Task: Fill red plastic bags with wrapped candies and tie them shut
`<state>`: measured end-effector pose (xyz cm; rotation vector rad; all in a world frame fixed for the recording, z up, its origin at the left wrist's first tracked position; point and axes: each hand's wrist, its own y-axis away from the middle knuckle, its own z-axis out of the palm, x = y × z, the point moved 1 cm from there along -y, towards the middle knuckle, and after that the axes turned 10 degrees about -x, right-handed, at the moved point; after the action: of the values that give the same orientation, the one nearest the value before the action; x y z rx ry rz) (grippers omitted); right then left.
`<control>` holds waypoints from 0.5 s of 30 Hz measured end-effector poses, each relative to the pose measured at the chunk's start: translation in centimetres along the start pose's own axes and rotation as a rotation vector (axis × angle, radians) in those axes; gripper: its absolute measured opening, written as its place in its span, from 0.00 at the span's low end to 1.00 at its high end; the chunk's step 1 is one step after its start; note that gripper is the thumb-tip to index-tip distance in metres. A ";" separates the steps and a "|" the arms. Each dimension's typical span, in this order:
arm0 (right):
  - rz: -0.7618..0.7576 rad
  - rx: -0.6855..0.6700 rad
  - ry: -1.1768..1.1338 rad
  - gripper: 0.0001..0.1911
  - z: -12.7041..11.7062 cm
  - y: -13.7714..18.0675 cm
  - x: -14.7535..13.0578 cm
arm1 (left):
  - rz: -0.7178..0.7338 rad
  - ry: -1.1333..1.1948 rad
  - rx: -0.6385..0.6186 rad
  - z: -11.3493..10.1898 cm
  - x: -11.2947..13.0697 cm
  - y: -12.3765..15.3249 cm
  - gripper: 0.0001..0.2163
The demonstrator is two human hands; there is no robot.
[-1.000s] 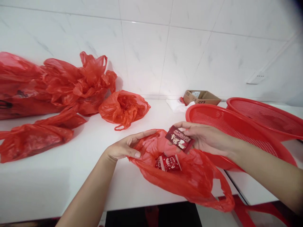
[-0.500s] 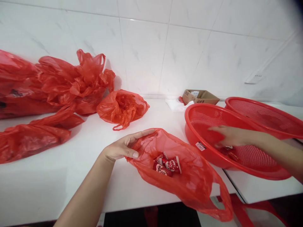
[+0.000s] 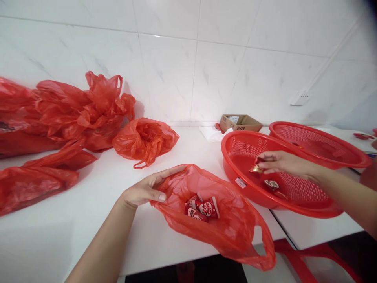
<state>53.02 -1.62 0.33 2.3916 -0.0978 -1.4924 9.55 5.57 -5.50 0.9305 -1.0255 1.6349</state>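
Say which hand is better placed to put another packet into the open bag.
Likely the right hand: its fingers hold a shiny packet at the nearer basket, beside the open bag. The left hand is holding the bag's mouth.

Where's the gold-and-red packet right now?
Head view, right of centre: the gold-and-red packet is in the fingers of the right hand, over the nearer red basket, right of the open red bag.

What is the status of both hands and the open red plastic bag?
Left hand gripping red plastic bag; printed red packets inside. Right hand holding red-gold packet over nearer red perforated basket. No obstruction visible.
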 end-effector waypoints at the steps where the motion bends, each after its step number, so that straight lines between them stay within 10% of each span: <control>1: -0.016 0.036 -0.068 0.13 0.5 0.2 -1.2 | -0.002 0.001 0.001 0.0 0.0 0.0 0.37; 10: -0.181 -0.158 -0.031 0.16 11.8 0.7 -10.2 | -0.011 -0.012 0.016 0.4 0.3 -0.2 0.38; 15: -0.285 0.241 0.519 0.14 7.2 -1.4 -7.1 | 0.019 -0.025 0.004 0.5 0.4 -0.2 0.37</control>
<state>43.26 -0.40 3.10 3.0119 0.2017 -0.9519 9.68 5.26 -4.93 0.9486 -1.0512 1.6459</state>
